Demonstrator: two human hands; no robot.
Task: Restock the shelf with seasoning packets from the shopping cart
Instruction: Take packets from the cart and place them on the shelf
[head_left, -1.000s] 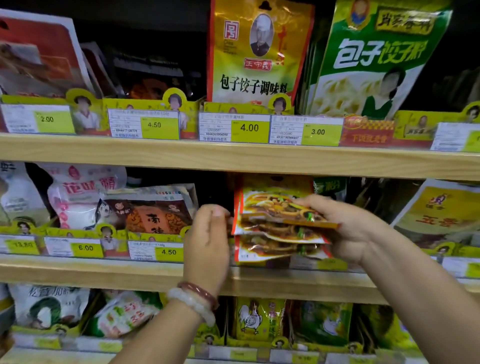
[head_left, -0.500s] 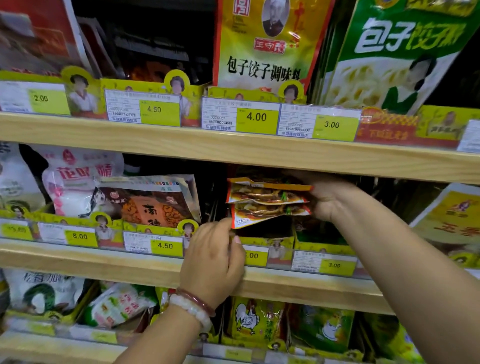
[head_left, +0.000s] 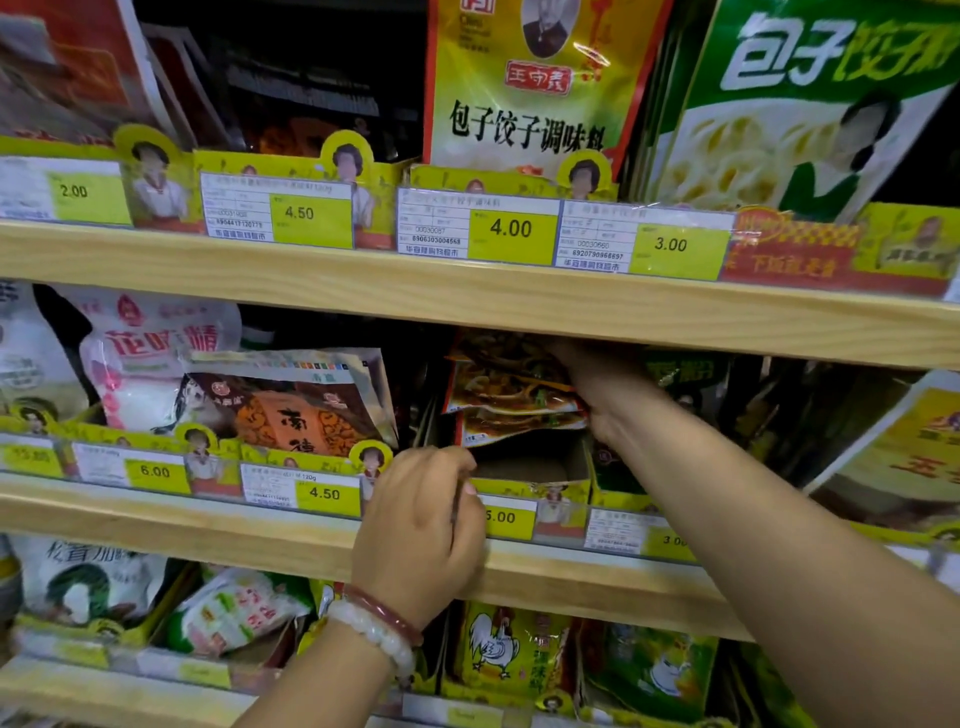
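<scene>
My right hand (head_left: 602, 387) grips a stack of orange-yellow seasoning packets (head_left: 506, 389) printed with food pictures. It holds them inside the middle shelf's dark bay, just under the upper shelf board (head_left: 467, 301) and above a cardboard display box (head_left: 530, 462). My left hand (head_left: 421, 525), with bead bracelets on the wrist, has its fingers curled over the front lip of that box beside the 5.00 price tag (head_left: 506, 517). The shopping cart is out of view.
Left of the bay lie a brown-orange packet (head_left: 291, 405) and a white-pink bag (head_left: 145, 358). Large yellow (head_left: 530, 88) and green (head_left: 800, 114) packets stand on the top shelf. Rooster packets (head_left: 511, 654) fill the bottom shelf. Price tags line every wooden shelf edge.
My right hand has carried the packet stack from in front of the shelf up and back into the bay. My left hand dropped from the stack's left edge to the box's front lip.
</scene>
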